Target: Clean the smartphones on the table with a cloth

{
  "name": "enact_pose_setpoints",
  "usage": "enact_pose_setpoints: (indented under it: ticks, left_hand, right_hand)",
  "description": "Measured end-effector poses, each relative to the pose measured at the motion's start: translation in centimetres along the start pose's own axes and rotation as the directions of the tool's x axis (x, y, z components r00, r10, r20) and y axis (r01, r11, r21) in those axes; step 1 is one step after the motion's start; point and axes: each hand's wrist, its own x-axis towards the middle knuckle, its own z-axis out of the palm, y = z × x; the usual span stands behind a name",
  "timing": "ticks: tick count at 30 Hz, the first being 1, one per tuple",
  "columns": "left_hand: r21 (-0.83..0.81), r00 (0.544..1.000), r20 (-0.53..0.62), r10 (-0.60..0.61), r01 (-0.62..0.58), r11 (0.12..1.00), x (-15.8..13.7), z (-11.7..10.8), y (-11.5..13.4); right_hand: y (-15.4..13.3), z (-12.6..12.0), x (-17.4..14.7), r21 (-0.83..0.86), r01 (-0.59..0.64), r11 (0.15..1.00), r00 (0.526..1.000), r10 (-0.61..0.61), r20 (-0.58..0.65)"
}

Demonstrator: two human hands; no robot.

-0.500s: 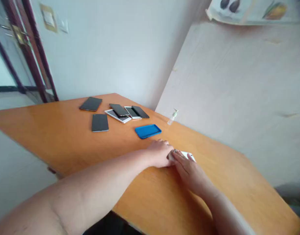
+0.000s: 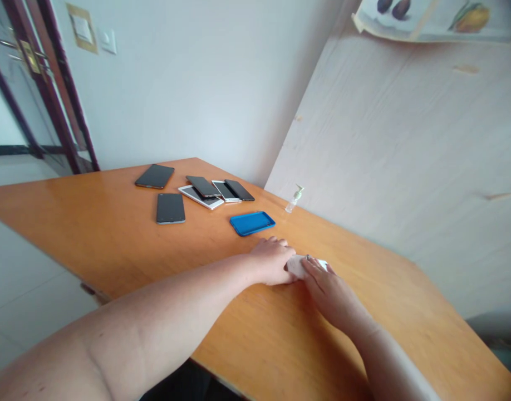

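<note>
White slab between my two hands

The flat white device [image 2: 296, 267] sits low over the wooden table [image 2: 376, 301], partly hidden by my fingers; I cannot tell whether it touches the wood. My left hand [image 2: 273, 262] is curled closed on its left end. My right hand [image 2: 327, 289] is laid open across its top, fingers nearly straight. Just beyond my left hand lies the blue phone case [image 2: 252, 223], hollow side up. Past that, a dark phone [image 2: 203, 186] rests on a white-framed one [image 2: 191, 193]. A clear pump bottle [image 2: 294, 200] stands near the wall [image 2: 384, 150].
</note>
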Motion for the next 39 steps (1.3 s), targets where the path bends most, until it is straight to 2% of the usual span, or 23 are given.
enact_pose_setpoints:
  ticks: [2,4,6,9,11,13,16,18,20,23,25,27,30,32,37,39]
  left_hand:
    - [0.005,1.0,-0.005,0.0,0.0,1.0,0.0,0.1,0.0]
    - [0.007,1.0,-0.01,-0.002,0.002,1.0,0.0,0.2,0.0]
    - [0.007,1.0,-0.015,-0.01,0.01,1.0,0.0,0.2,0.0]
    - [0.014,1.0,-0.006,-0.013,0.013,1.0,0.0,0.2,0.0]
    - [0.015,1.0,0.003,-0.007,0.007,1.0,0.0,0.1,0.0]
    - [0.012,1.0,0.006,-0.002,0.002,1.0,0.0,0.0,0.0]
    - [0.015,1.0,0.006,0.001,-0.001,1.0,0.0,0.1,0.0]
    - [0.015,1.0,0.006,-0.003,0.003,1.0,0.0,0.1,0.0]
    - [0.01,1.0,0.006,-0.006,0.006,1.0,0.0,0.1,0.0]
    - [0.013,1.0,0.012,-0.003,0.002,1.0,0.0,0.1,0.0]
    - [0.015,1.0,0.015,0.0,-0.001,1.0,0.0,0.1,0.0]
    - [0.013,1.0,0.011,-0.001,0.0,1.0,0.0,0.1,-0.1]
    - [0.014,1.0,0.006,0.0,0.0,1.0,0.0,0.2,-0.1]
    - [0.016,1.0,0.008,-0.003,0.003,1.0,0.0,0.2,0.0]
    - [0.015,1.0,0.016,-0.013,0.013,1.0,-0.1,0.0,0.1]
    - [0.014,1.0,0.016,-0.012,0.012,1.0,-0.1,-0.1,0.2]
  right_hand:
    - [1.2,0.2,0.1,-0.064,-0.098,0.993,0.995,0.098,0.002]
    - [1.5,0.4,0.2,-0.111,-0.136,0.985,0.99,0.138,0.01]
    - [0.5,0.3,0.1,-0.104,-0.086,0.991,0.996,0.088,0.016]
    - [-1.7,-0.1,-0.2,-0.024,0.076,0.997,0.997,-0.076,0.015]
    - [-2.1,-0.4,-0.3,0.022,0.129,0.991,0.991,-0.129,0.02]
    - [-1.3,-0.4,-0.3,0.017,0.087,0.996,0.996,-0.088,0.029]
    - [0.5,-0.1,-0.1,-0.071,-0.062,0.996,0.998,0.063,0.01]
    - [0.7,0.0,-0.2,-0.11,-0.094,0.989,0.996,0.094,-0.012]
    - [-0.4,-0.1,-0.3,-0.096,-0.028,0.995,1.0,0.026,-0.018]
    - [-2.3,-0.4,-0.6,-0.009,0.135,0.991,0.991,-0.135,-0.01]
    - [-2.3,-0.4,-0.6,0.033,0.167,0.985,0.986,-0.167,0.008]
    - [-1.1,-0.3,-0.4,0.023,0.1,0.995,0.995,-0.101,0.023]
    - [1.1,0.1,-0.1,-0.054,-0.077,0.996,0.997,0.078,0.013]
    - [1.2,0.2,0.0,-0.068,-0.112,0.991,0.994,0.112,0.005]
    - [-1.6,-0.4,-0.2,0.092,0.121,0.988,0.993,-0.121,-0.001]
    - [-1.6,-0.4,-0.2,0.15,0.125,0.981,0.992,-0.124,-0.011]
